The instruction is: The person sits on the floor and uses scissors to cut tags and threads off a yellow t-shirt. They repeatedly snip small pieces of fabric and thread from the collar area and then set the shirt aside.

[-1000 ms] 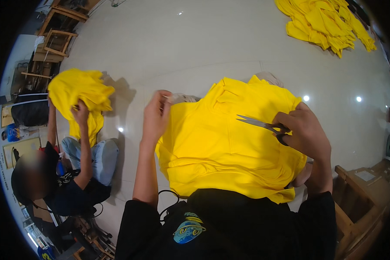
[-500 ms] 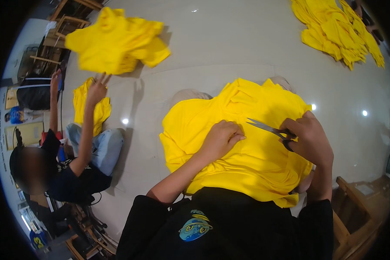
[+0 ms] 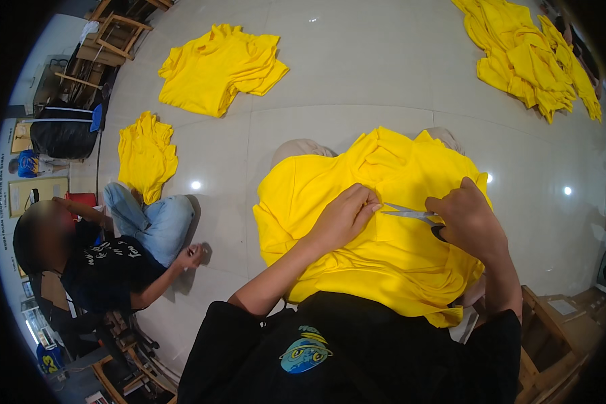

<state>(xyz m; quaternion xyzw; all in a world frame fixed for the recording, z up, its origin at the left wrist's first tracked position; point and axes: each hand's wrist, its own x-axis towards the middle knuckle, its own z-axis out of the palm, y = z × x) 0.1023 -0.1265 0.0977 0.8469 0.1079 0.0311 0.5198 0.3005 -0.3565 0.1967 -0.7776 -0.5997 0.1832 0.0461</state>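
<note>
Dark-handled metal scissors point(image 3: 414, 214) are held crosswise over a bright yellow cloth garment point(image 3: 384, 256), spread across the lap.

The scissors are clamped in the fingers of the right hand point(image 3: 468, 219), their long axis running nearly left to right, and the blade tips are pointed at the left hand point(image 3: 347, 217), just beside its fingertips. Thumb and forefinger of the left hand are brought together low over the garment's middle; whether cloth or thread is pinched between them cannot be told. No label can be made out on the garment. A blue-and-yellow cartoon print point(image 3: 306, 355) with small lettering is worn on the black shirt front point(image 3: 384, 350); white lettering is carried by a co-worker's black shirt point(image 3: 114, 259), and dark lettering is set along the pale wall point(image 3: 5, 209).
</note>
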